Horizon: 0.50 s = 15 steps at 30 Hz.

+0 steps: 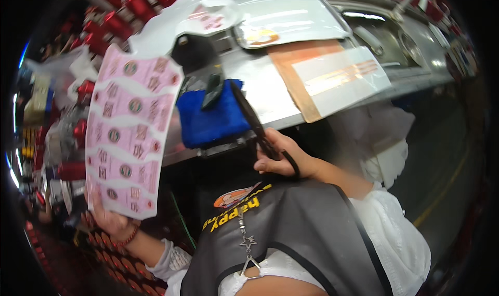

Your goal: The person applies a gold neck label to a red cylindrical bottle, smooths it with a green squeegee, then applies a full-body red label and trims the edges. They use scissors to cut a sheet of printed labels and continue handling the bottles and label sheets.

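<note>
My left hand (112, 219) is closed on the lower left edge of a large pink and white sheet of printed labels (125, 132), held up beside the bench. My right hand (286, 155) is wrapped round a long, dark, narrow tool (250, 114) with a loop at its near end; blur hides its exact kind. The tool's far end reaches the right edge of a folded blue cloth (210, 122) at the bench's front edge. On the cloth lies a small dark green object (212, 91). Behind it stands a black rounded thing (193, 53).
A white tray (291, 13) stands at the back, beside crumpled white paper (210, 16). Right of centre, a white sheet (343, 83) lies on a brown board (291, 70). A metal sink (384, 41) is at far right. Red canisters (139, 6) crowd the back left.
</note>
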Motion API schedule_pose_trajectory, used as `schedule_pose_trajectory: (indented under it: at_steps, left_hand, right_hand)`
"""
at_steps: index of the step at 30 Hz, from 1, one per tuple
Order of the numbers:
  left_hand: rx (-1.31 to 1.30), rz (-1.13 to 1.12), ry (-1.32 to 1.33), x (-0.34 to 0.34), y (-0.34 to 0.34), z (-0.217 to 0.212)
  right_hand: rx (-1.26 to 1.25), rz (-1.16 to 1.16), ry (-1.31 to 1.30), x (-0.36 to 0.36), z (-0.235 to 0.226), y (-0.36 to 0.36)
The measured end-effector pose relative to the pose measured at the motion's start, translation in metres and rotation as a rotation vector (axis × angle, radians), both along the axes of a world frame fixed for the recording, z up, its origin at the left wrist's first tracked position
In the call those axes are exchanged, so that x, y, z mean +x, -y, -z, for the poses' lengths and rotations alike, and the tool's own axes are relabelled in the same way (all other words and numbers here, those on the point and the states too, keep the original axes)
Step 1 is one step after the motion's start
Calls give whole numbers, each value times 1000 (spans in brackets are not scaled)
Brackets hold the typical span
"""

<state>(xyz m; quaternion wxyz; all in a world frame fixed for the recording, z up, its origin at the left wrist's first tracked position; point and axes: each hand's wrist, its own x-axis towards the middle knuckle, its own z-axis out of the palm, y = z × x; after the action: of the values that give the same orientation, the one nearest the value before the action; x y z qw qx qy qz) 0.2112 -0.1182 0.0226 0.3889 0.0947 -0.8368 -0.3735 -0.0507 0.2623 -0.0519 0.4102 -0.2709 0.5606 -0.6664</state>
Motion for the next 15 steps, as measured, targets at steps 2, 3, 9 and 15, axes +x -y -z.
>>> schedule_pose_trajectory:
  at_steps: [2,3,9,15]
  left_hand:
    - [-477,-21,108,3,5,-8]
    - [-357,-98,52,-4,-3,-10]
    - [638,-99,-267,-24,-30,-24]
    - [777,-86,-301,-24,-36,-22]
  right_hand:
    - [8,-105,-119,-4,2,7]
    - [-10,-152,-154,-7,16,9]
    - [114,-303,-194,1,10,29]
    - [143,-344,-323,2,0,42]
